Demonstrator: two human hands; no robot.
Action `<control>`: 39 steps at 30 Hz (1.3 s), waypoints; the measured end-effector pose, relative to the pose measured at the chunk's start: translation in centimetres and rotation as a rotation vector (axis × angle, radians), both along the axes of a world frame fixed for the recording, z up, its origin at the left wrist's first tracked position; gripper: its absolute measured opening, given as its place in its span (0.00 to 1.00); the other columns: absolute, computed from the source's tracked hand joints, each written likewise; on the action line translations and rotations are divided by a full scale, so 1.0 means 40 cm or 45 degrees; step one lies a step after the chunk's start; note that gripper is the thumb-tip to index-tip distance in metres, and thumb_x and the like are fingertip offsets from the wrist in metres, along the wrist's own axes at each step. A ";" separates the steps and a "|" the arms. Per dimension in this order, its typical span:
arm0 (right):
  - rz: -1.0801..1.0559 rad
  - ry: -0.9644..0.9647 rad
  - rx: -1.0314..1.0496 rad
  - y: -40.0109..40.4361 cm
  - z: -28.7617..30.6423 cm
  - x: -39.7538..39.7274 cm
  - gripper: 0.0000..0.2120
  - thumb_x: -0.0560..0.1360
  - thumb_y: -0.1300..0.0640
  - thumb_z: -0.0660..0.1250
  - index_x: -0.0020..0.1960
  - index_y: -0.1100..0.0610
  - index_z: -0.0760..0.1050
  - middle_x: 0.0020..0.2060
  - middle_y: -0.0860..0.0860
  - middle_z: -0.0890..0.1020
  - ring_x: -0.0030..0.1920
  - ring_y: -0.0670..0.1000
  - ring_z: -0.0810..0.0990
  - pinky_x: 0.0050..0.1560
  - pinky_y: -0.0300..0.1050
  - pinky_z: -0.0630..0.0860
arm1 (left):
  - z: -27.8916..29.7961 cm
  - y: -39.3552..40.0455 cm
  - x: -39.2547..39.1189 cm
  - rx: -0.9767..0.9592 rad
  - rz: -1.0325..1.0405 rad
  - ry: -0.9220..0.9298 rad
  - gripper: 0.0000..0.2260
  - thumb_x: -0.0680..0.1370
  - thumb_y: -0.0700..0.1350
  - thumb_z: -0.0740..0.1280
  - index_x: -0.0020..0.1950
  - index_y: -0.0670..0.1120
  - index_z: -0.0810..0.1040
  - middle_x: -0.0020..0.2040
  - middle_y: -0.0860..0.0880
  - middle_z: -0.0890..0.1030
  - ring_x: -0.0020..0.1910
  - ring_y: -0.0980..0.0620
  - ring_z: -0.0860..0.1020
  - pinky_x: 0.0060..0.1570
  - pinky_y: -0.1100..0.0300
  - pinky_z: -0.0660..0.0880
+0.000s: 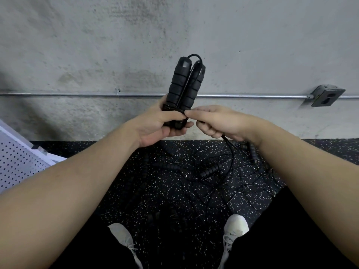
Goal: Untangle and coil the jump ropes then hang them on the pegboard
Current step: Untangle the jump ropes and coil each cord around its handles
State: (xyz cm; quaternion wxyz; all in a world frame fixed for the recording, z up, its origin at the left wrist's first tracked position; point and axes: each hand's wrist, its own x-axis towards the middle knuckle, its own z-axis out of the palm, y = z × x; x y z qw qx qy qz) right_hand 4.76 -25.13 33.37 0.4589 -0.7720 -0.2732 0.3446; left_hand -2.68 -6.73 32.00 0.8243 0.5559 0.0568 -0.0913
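Observation:
Two black foam jump rope handles stand upright side by side, a loop of black cord arching over their tops. My left hand grips their lower ends. My right hand pinches the black cord right at the handles' base, and the cord trails down from it to the floor. A tangle of more black ropes and foam handles lies on the speckled floor between my feet. A white pegboard leans at the left edge.
A concrete wall stands close ahead with a metal conduit pipe and an outlet box at the right. Black speckled rubber flooring runs below. My white shoes flank the rope pile.

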 end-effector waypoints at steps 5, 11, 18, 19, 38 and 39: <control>-0.052 0.051 0.145 -0.006 -0.015 -0.018 0.27 0.70 0.41 0.73 0.40 0.66 0.72 0.26 0.53 0.63 0.27 0.50 0.57 0.24 0.30 0.65 | 0.008 0.016 -0.018 0.026 -0.205 -0.003 0.31 0.73 0.33 0.69 0.76 0.35 0.66 0.52 0.44 0.84 0.46 0.46 0.85 0.41 0.57 0.82; -0.156 0.275 0.294 -0.006 -0.018 -0.009 0.16 0.70 0.44 0.72 0.39 0.54 0.70 0.22 0.45 0.62 0.24 0.46 0.54 0.22 0.36 0.54 | 0.021 -0.005 -0.017 -0.098 -0.161 -0.053 0.25 0.75 0.34 0.70 0.72 0.33 0.70 0.52 0.40 0.83 0.49 0.46 0.85 0.45 0.59 0.82; -0.373 0.225 0.346 0.017 -0.020 -0.006 0.19 0.75 0.48 0.73 0.32 0.51 0.68 0.23 0.46 0.63 0.25 0.46 0.55 0.24 0.39 0.52 | 0.019 -0.044 -0.002 -0.144 0.147 0.046 0.24 0.74 0.53 0.72 0.65 0.43 0.76 0.52 0.42 0.84 0.44 0.44 0.86 0.41 0.57 0.83; -0.412 0.192 0.343 0.022 -0.023 -0.006 0.18 0.75 0.48 0.73 0.33 0.51 0.69 0.23 0.47 0.64 0.25 0.46 0.56 0.24 0.39 0.52 | 0.013 -0.049 0.002 -0.153 0.229 0.075 0.28 0.74 0.56 0.72 0.68 0.42 0.75 0.53 0.42 0.83 0.43 0.45 0.86 0.38 0.59 0.82; 0.071 -0.239 -0.005 -0.009 -0.045 0.005 0.13 0.84 0.47 0.59 0.49 0.52 0.78 0.28 0.45 0.69 0.29 0.46 0.65 0.30 0.36 0.66 | 0.043 0.034 0.004 -0.557 0.078 0.144 0.17 0.81 0.53 0.61 0.57 0.41 0.79 0.46 0.47 0.84 0.21 0.59 0.69 0.14 0.71 0.60; 0.074 -0.253 -0.024 -0.010 -0.048 0.007 0.13 0.83 0.46 0.60 0.48 0.53 0.78 0.28 0.46 0.69 0.28 0.46 0.65 0.29 0.34 0.66 | 0.045 0.026 0.001 -0.509 0.012 0.157 0.17 0.80 0.53 0.61 0.59 0.42 0.79 0.49 0.47 0.84 0.21 0.59 0.69 0.14 0.71 0.60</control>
